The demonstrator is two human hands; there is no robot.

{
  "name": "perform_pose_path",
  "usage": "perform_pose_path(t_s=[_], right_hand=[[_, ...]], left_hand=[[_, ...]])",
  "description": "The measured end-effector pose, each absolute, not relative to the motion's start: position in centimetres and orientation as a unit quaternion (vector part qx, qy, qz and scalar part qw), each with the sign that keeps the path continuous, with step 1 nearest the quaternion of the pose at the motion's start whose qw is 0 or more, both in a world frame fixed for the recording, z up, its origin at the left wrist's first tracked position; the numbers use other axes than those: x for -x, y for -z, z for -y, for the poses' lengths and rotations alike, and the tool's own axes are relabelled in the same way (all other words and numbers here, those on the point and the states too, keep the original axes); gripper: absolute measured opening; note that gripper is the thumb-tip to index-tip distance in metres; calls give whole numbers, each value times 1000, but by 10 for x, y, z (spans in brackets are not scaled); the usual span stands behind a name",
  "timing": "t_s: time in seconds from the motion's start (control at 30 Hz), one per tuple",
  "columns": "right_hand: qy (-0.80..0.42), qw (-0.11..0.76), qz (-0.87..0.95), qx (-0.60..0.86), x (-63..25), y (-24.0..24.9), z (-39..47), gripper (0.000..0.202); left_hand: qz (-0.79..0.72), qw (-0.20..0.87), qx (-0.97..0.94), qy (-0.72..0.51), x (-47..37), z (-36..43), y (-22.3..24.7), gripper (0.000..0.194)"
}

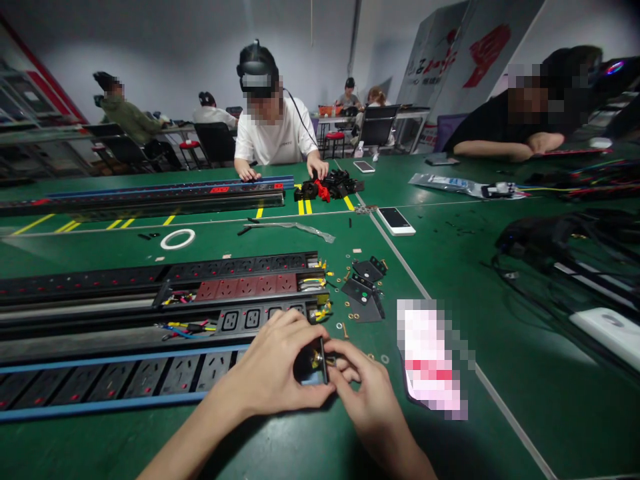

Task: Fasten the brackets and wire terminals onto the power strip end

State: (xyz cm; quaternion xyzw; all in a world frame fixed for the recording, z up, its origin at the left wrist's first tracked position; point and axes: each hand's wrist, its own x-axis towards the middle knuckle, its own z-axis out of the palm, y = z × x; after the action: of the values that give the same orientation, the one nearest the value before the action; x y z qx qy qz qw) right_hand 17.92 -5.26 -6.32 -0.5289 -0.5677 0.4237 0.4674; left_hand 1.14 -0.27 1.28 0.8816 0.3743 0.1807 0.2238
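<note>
The blue-edged power strip (173,380) lies lengthwise in front of me, and my left hand (275,367) curves over its right end. Between that hand's thumb and fingers a thin black end plate (325,361) stands upright at the strip's open end. Inside the opening a bit of yellow-green wire shows. My right hand (367,383) is closed in a pinch against the outer face of the plate. Whatever small part its fingertips hold is mostly hidden. Black mounting plates (364,300), brass screws and several nuts and washers (339,326) lie just beyond the hands.
Behind the blue strip lie more power strips (247,289) with wire ends showing. A phone (430,360) is at right, a white phone (396,221) farther back. A tape ring (178,239) lies left. Across the table a person (275,133) handles black and red parts (325,187); cables (550,267) lie right.
</note>
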Motion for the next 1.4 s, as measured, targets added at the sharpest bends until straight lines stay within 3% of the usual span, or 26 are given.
perform_pose_path(t_s=[0.43, 0.7, 0.83, 0.97, 1.13, 1.23, 1.4], right_hand=[[-403, 476, 575, 529, -181, 59, 55, 24], [-440, 370, 643, 507, -205, 41, 50, 26], [-343, 351, 618, 614, -242, 23, 48, 32], [-236, 224, 642, 694, -277, 17, 48, 32], [-244, 127, 693, 666, -274, 24, 49, 27], [-263, 155, 713, 631, -256, 27, 48, 26], [-327, 279, 705, 564, -222, 32, 47, 27]], left_hand=[[-345, 265, -876, -206, -2, -6, -3, 49], [-367, 264, -867, -210, -5, -5, -3, 59], [-381, 260, -866, -192, -4, -5, -4, 64], [-374, 257, -873, -181, -4, -6, -6, 65], [-373, 252, -876, -174, -5, -6, -7, 64], [-370, 256, -876, -174, -5, -6, -7, 63], [-364, 267, -875, -177, -5, -7, -8, 63]])
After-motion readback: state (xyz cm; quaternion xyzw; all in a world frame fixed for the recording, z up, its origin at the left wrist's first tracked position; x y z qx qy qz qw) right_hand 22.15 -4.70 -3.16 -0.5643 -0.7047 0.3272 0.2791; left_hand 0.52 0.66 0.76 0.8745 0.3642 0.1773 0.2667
